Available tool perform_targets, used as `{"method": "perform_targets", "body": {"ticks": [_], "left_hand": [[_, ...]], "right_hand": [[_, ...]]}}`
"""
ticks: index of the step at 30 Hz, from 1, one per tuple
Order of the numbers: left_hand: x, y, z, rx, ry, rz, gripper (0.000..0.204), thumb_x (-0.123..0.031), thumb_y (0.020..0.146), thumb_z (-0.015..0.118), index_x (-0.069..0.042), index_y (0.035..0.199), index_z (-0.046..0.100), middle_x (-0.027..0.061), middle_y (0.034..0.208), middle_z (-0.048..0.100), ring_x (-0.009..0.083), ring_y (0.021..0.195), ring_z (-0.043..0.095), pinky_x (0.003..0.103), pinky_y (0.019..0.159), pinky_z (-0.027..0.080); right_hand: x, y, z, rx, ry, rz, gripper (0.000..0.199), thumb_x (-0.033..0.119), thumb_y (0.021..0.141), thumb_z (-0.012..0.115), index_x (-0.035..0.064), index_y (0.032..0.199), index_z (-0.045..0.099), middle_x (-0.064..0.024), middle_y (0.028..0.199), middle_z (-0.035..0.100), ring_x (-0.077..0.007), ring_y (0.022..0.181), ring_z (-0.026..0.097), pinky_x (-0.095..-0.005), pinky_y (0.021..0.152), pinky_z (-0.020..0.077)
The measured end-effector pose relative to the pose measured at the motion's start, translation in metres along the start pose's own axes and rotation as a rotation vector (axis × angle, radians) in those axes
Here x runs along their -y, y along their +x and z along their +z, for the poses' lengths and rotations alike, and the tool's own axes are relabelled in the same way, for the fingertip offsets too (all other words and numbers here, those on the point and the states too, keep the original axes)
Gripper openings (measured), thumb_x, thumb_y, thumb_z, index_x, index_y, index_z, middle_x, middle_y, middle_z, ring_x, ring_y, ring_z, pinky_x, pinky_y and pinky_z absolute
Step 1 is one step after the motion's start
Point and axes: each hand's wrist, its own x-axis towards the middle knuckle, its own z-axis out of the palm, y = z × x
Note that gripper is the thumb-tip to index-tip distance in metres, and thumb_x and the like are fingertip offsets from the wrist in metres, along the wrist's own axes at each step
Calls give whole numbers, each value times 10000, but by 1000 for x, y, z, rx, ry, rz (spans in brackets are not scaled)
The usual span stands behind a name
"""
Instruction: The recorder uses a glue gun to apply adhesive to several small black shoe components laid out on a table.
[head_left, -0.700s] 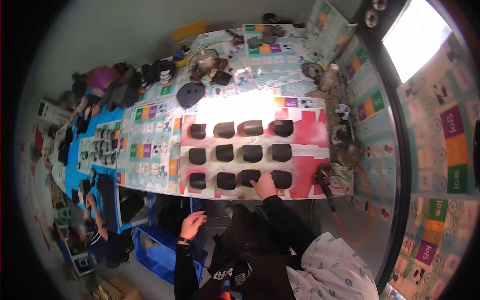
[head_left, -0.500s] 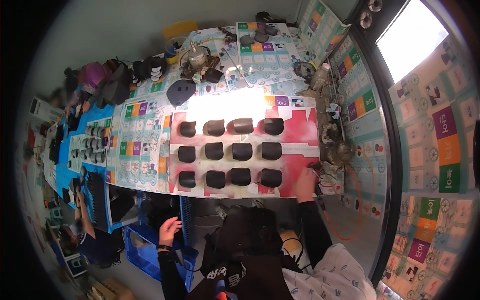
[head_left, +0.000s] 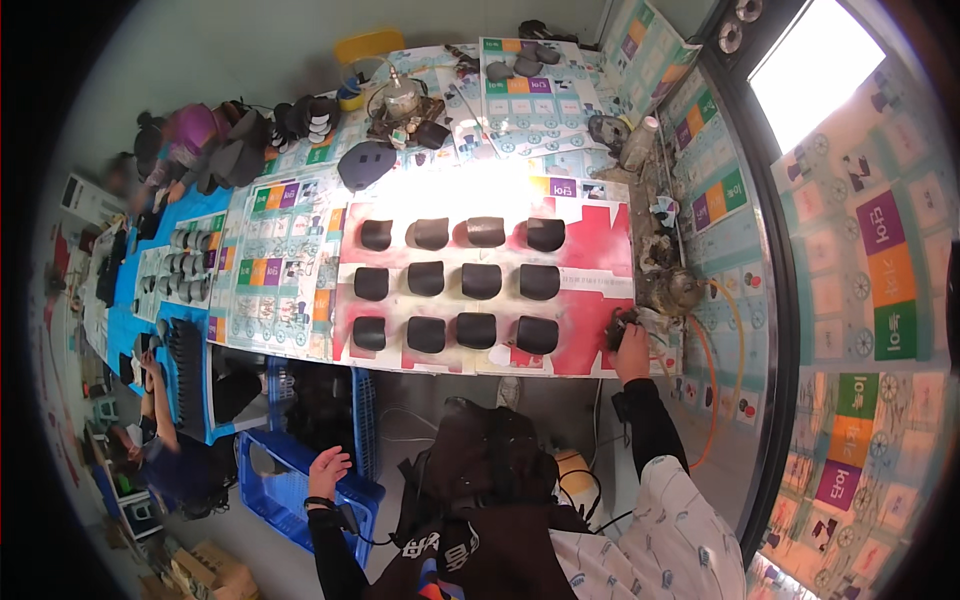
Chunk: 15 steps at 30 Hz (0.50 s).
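Observation:
My right hand (head_left: 632,352) is at the table's front right corner, fingers wrapped round a dark spray gun (head_left: 617,326) whose details are hard to make out. My left hand (head_left: 326,472) hangs in front of the table over a blue crate (head_left: 262,480), holding nothing, its fingers loosely apart. Several small black curved pieces (head_left: 481,281) with rounded edges lie in three rows on a board (head_left: 595,290) stained red and pale yellow. The nearest of them to my right hand is the front right black piece (head_left: 537,335). Nothing touches the pieces.
An orange hose (head_left: 712,400) loops at the right. A metal pot (head_left: 401,98) and a dark grey pad (head_left: 366,165) stand beyond the board. A grimy bottle (head_left: 640,144) is by the right wall. At the left, other people work along a blue-covered table (head_left: 193,210).
My right hand has turned, and the dark spray gun now points toward the board's front right corner. My left hand has shifted slightly left. The whole view has tilted a little.

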Motion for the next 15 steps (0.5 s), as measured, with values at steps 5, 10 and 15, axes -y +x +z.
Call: {"method": "perform_targets", "body": {"ticks": [5, 10, 15], "left_hand": [[34, -11, -27, -35, -30, -11, 306, -187, 973, 649, -90, 1263, 656, 76, 1092, 739, 171, 915, 716, 280, 772, 543], [62, -12, -54, -10, -86, 16, 319, -198, 981, 632, -87, 1279, 644, 78, 1098, 735, 179, 920, 713, 280, 766, 543], [98, -8, -73, -28, -154, 6, 310, -174, 974, 633, -72, 1267, 643, 85, 1080, 735, 180, 885, 712, 275, 740, 541]], "right_hand": [[69, -66, -73, -95, 446, -177, 516, 30, 799, 711, 17, 1283, 531, -196, 1124, 599, -391, 1003, 603, -481, 845, 520], [123, -111, -81, 144, 541, -227, 307, 107, 814, 662, 102, 1111, 589, -199, 862, 642, -426, 818, 648, -515, 708, 508], [149, -121, -92, 15, 328, -303, 198, 186, 819, 680, 71, 927, 561, -195, 784, 637, -441, 793, 635, -530, 673, 482]]}}
